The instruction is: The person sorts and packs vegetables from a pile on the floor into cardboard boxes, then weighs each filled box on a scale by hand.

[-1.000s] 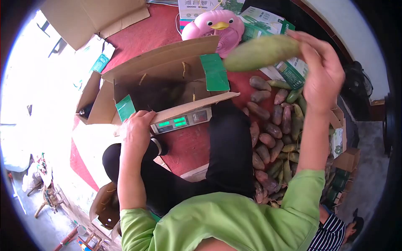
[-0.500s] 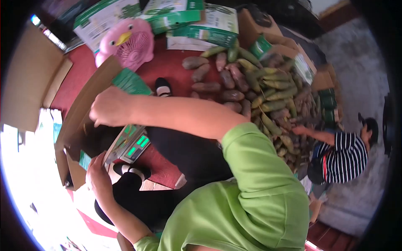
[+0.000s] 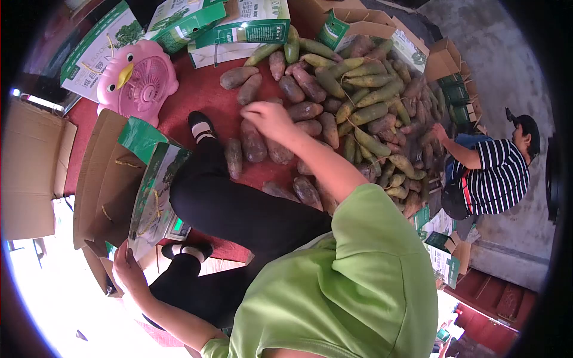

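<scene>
My left hand (image 3: 129, 274) is closed on the lower edge of an opened cardboard box (image 3: 101, 179) with a green-and-white printed flap. Out over the red floor covering, my right hand (image 3: 271, 121) hangs above the near side of a heap of radishes, fingers stretched out and partly bent, nothing visible in them. Just below it lies a reddish-purple radish (image 3: 253, 145). Long green radishes (image 3: 382, 93) are piled to the right among more reddish ones. A scale (image 3: 177, 228) with a lit green display shows partly behind the box flap.
A pink bird-shaped fan (image 3: 138, 83) stands at the upper left, beside printed cartons (image 3: 245, 30). On the right, a person in a striped shirt (image 3: 495, 176) reaches into the heap. Opened boxes (image 3: 444, 59) stand along the pile's far side. My legs stretch across the middle.
My right hand has moved from above the box to over the radishes. The printed flap now stands across much of the scale. My left hand stays at the box edge while the view has shifted.
</scene>
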A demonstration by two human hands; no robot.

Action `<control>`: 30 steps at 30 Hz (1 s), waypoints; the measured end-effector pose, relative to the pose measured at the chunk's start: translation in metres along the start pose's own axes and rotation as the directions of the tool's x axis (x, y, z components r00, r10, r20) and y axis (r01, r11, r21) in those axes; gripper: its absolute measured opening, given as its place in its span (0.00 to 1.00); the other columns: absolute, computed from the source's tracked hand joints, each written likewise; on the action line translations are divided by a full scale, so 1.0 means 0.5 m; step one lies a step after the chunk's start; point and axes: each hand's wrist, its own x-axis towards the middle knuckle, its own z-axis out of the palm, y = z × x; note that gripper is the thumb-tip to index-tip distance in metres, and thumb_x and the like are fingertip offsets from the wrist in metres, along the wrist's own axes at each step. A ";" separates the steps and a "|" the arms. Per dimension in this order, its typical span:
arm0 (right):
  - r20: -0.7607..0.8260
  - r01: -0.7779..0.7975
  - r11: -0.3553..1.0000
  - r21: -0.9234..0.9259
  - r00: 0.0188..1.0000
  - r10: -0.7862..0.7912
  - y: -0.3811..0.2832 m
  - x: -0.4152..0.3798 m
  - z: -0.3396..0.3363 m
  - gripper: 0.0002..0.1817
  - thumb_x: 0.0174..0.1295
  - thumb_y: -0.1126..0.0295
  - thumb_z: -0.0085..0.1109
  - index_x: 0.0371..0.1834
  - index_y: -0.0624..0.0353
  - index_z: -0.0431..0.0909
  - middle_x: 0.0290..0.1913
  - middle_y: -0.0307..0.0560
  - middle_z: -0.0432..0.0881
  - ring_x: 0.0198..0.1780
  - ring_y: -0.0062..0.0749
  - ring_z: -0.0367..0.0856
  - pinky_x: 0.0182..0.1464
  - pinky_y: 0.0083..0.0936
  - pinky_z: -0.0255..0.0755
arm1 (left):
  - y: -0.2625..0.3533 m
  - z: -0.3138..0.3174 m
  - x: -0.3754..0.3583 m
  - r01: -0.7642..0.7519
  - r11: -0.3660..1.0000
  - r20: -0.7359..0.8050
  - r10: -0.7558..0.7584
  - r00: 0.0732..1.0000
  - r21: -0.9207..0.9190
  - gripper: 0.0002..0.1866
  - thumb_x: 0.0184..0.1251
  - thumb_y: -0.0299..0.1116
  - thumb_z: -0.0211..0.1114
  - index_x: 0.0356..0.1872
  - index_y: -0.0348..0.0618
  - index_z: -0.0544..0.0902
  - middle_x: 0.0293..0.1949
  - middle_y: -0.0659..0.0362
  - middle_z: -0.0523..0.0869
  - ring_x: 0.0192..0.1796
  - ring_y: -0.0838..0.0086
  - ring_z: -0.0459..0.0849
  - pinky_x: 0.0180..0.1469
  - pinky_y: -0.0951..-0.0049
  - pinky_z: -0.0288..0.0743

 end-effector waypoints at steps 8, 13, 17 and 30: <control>-0.094 -0.410 0.777 -0.478 0.903 0.419 0.416 -0.212 -0.142 0.11 0.55 0.64 0.53 0.32 0.60 0.80 0.34 0.57 0.81 0.41 0.52 0.79 0.46 0.42 0.71 | -0.023 0.011 0.003 0.045 0.999 -0.007 -0.045 0.999 -0.005 0.12 0.63 0.23 0.53 0.45 0.37 0.80 0.38 0.50 0.82 0.40 0.59 0.81 0.44 0.66 0.72; -0.198 -0.554 0.486 -0.676 0.772 0.604 0.462 -0.249 -0.209 0.12 0.53 0.67 0.54 0.39 0.58 0.79 0.50 0.54 0.75 0.52 0.50 0.73 0.53 0.41 0.70 | -0.045 0.017 0.004 0.047 0.999 -0.004 -0.046 0.999 0.020 0.11 0.65 0.29 0.55 0.44 0.34 0.78 0.38 0.48 0.82 0.39 0.60 0.81 0.43 0.66 0.71; -0.131 -0.472 0.372 -0.800 0.741 0.659 0.470 -0.226 -0.238 0.16 0.56 0.66 0.52 0.49 0.55 0.74 0.63 0.46 0.61 0.60 0.44 0.66 0.53 0.38 0.72 | -0.049 0.023 0.005 0.081 0.995 -0.021 -0.080 0.997 0.053 0.10 0.64 0.26 0.55 0.43 0.32 0.78 0.37 0.50 0.82 0.40 0.60 0.81 0.44 0.67 0.72; -0.020 -0.375 0.331 -0.866 0.688 0.726 0.530 -0.208 -0.253 0.24 0.52 0.63 0.60 0.55 0.54 0.72 0.67 0.44 0.59 0.62 0.42 0.65 0.56 0.35 0.69 | -0.051 0.032 0.006 0.145 0.989 -0.047 -0.145 0.988 -0.001 0.09 0.62 0.21 0.56 0.42 0.31 0.78 0.38 0.50 0.81 0.41 0.62 0.80 0.46 0.68 0.72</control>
